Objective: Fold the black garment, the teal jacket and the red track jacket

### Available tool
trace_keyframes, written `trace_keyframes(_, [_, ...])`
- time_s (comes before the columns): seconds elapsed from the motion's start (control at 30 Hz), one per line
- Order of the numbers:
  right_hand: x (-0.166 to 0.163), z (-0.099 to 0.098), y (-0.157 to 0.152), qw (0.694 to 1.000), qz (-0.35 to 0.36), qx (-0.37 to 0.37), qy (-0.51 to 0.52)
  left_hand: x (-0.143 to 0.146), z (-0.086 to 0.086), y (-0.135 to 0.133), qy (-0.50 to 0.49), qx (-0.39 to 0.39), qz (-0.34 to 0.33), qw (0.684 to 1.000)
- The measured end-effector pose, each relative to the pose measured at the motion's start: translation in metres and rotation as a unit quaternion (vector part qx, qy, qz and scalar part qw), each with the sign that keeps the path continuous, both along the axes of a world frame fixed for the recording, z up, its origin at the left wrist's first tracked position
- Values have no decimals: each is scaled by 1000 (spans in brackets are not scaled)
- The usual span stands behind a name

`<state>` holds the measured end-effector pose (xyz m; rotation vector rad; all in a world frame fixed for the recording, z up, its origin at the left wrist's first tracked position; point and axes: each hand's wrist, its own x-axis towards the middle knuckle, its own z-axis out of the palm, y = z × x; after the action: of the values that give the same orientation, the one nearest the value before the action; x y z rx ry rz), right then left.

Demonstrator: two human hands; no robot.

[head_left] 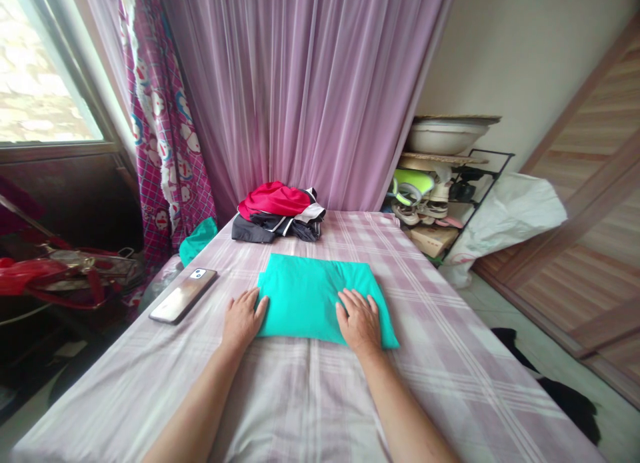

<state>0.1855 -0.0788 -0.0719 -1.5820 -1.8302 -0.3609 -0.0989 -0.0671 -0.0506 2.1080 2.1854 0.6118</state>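
A folded teal cloth point(303, 296), perhaps a garment, lies flat as a rough rectangle on the checked bed sheet or tablecloth point(440, 383). At its left edge rests my left hand point(243, 318), fingers stretched forward and the thumb touching the fabric. My right hand point(359, 318) lies palm down on the right part of the cloth, its fingers spread. Neither hand grips anything. Farther back sits a heap of clothes, with a red piece point(275, 200) on top of dark ones point(255, 228) with white trim.
A phone point(184, 295) lies face down left of my left hand. Another teal cloth point(198, 240) hangs at the left edge. Purple curtains point(300, 96) close off the far end. On the right stand a shoe rack point(483, 196) with a basin point(445, 136) and a white sack point(520, 213).
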Motion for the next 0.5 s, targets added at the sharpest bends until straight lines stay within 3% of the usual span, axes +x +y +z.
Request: trace_keyframes(0.5, [1,-2,2,1000,2,6,-6,0,5,-3,-13,-11,-1,1000])
